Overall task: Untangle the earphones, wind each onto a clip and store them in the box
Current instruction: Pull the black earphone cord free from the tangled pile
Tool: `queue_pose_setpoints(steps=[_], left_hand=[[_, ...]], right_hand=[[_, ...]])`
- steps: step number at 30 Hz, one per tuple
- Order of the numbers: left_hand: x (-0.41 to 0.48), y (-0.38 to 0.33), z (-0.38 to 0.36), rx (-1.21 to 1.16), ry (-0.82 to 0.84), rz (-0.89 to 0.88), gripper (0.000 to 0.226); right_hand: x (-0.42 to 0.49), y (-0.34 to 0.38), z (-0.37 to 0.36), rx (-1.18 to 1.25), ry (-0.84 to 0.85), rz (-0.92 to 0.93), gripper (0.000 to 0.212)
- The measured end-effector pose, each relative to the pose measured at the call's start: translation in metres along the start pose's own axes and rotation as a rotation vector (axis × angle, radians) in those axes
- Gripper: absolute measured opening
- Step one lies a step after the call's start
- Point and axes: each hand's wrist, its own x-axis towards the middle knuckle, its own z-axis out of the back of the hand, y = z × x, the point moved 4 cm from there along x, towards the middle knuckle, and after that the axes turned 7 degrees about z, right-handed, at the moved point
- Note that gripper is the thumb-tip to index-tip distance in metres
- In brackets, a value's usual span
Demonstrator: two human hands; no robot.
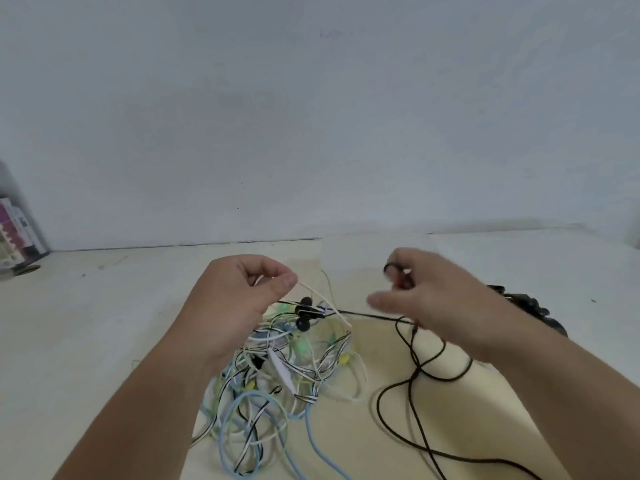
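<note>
Blue cable [258, 424] is looping nearest, at the near edge of the tabletop [104, 306], and running up into the tangle [287, 355] mid-table. Black cable [414, 393] is lying loose just right of the tangle, mostly apart from it, trailing off the near edge.

Left hand [239, 299] is hovering over the tangle's far side, thumb and forefinger pinching a cream cable [322, 299] that is arching down into the pile. Right hand [429, 303] is hanging right of the tangle, upper fingers curling round the black cable's top end. It is blurred, so the exact grip is unclear. A black strand is stretching from under it toward black earbuds [304, 323] sitting on the tangle's far side.

Step looks like untangling, with the black pair likely closest to free. To do it well:
- lift the cream strand clear rather than tugging it
- feed the earbuds back through the loops
- avoid pulling the taut strand, which would probably tighten knots

Dark items [526, 303] are lying toward the right edge behind the wrist, possibly clips, cannot tell. Box is not clearly showing.

Packs [17, 233] are standing at the far left corner with purple and patterned print, the writing too blurred to read.
</note>
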Motion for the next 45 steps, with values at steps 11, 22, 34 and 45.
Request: queue_pose_setpoints(steps=[11, 22, 34, 45], left_hand=[[-0.005, -0.007, -0.004, -0.012, 0.164, -0.105, 0.049], [-0.014, -0.008, -0.025, 0.443, 0.148, -0.151, 0.049], [-0.013, -0.006, -0.022, 0.59, 0.132, -0.135, 0.048], [-0.017, 0.001, -0.039, 0.485, 0.255, -0.136, 0.04]], right_hand=[[-0.007, 0.01, -0.01, 0.291, 0.026, 0.028, 0.026], [-0.001, 0.007, -0.012, 0.698, 0.019, 0.039, 0.029], [0.008, -0.011, 0.001, 0.665, -0.296, -0.044, 0.028], [0.005, -0.001, -0.009, 0.882, -0.058, 0.053, 0.013]])
